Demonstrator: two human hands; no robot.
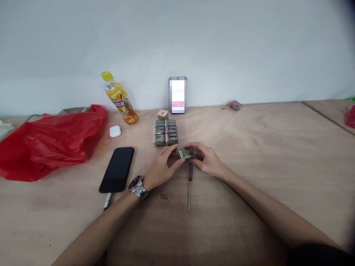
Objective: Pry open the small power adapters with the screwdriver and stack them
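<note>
Between both hands is a small pencil sharpener [186, 153] with a smoky see-through case and a pale end. My left hand [163, 162] is closed on its left end with thumb and fingers. On its right end, my right hand [206, 159] grips the case. Just below the hands lies a screwdriver [190, 184], its purple-and-red handle towards them and its metal shaft pointing at me. Beyond my left hand stands a block of several like sharpeners [165, 133] in two columns, with green and pink ends. A small brown clear piece [164, 196] lies nearer me.
Behind the block sits a beige two-hole sharpener [162, 113]. A phone [178, 95] leans on the wall. To the left are a drink bottle [122, 99], a white earbud case [115, 131], a black phone [117, 170] and a red plastic bag [55, 144]. A pinkish item [235, 105] lies back right.
</note>
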